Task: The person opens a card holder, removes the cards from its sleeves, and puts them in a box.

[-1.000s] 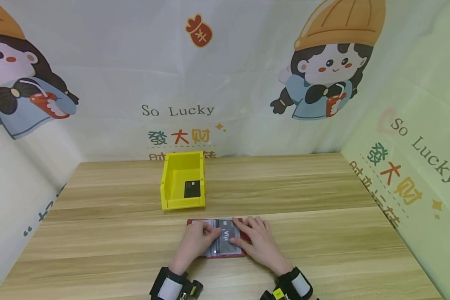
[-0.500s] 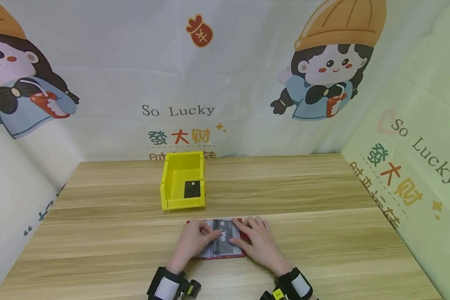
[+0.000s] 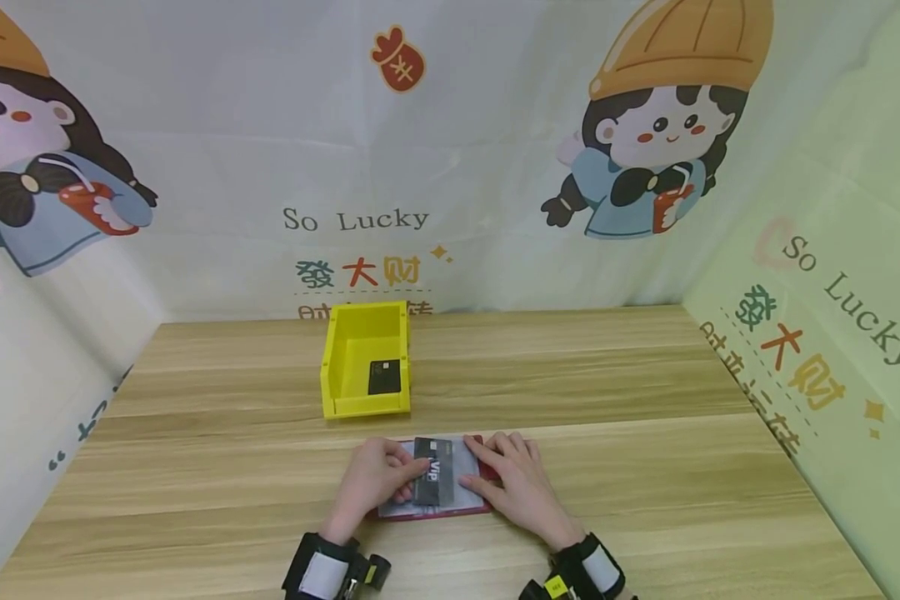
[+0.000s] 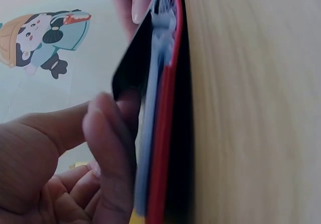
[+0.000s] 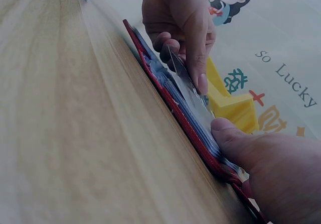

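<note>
A red card holder (image 3: pixel 457 512) with clear sleeves lies open on the table. A dark grey card marked "Vip" (image 3: pixel 434 487) is partly out of a sleeve on its right side, crossing the middle. The left hand (image 3: pixel 375 479) pinches the card's left edge between thumb and fingers; in the left wrist view the card (image 4: pixel 134 66) stands tilted off the sleeves. The right hand (image 3: pixel 521 487) rests on the right part of the holder, thumb and index finger spread over the sleeve. In the right wrist view its thumb presses the sleeves of the holder (image 5: pixel 193 138).
Behind the holder stands a yellow bin (image 3: pixel 366 407) with a black card (image 3: pixel 384 377) lying in it. A printed cloth (image 3: pixel 487 183) hangs behind and at both sides of the wooden table (image 3: pixel 607 375).
The left hand has moved left, drawing the grey card left with it across the holder. The right hand has stayed in place.
</note>
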### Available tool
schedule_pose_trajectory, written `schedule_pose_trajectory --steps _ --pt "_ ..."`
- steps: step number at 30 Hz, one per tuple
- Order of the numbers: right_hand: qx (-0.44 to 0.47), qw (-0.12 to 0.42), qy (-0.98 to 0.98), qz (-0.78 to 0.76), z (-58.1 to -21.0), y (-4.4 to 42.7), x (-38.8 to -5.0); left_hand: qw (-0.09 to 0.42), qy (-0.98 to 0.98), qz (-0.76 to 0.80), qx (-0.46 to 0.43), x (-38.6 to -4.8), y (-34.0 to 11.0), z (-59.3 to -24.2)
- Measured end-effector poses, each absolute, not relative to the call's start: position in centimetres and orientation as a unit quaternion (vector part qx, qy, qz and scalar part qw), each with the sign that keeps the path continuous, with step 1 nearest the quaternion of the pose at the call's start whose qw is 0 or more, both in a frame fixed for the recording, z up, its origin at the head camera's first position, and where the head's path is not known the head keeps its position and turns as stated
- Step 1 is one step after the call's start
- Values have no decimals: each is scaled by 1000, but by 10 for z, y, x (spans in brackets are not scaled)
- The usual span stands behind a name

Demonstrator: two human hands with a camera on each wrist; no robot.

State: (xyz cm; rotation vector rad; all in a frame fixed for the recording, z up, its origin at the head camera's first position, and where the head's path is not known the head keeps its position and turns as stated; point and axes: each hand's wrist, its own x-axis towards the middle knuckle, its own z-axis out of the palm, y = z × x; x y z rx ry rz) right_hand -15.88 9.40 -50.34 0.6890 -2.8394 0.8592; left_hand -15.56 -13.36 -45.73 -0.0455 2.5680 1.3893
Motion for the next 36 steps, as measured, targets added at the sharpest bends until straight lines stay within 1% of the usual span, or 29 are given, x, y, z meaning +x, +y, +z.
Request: schedule_pose_trajectory --steps 7,15,26,30,36 --pt "230 55 -929 283 -504 94 -158 111 869 481 -28 -155 -139 -458" --pt "227 47 -928 291 -504 93 -158 111 874 469 -61 -157 -148 -457" --pt "227 52 -928 290 -504 94 -160 92 883 455 -73 -166 -166 -435" --pt "232 62 -929 282 -505 94 -160 72 885 455 -69 -171 -171 -430" --pt "240 79 -926 281 -506 94 -159 26 891 449 -58 -181 -178 -425"
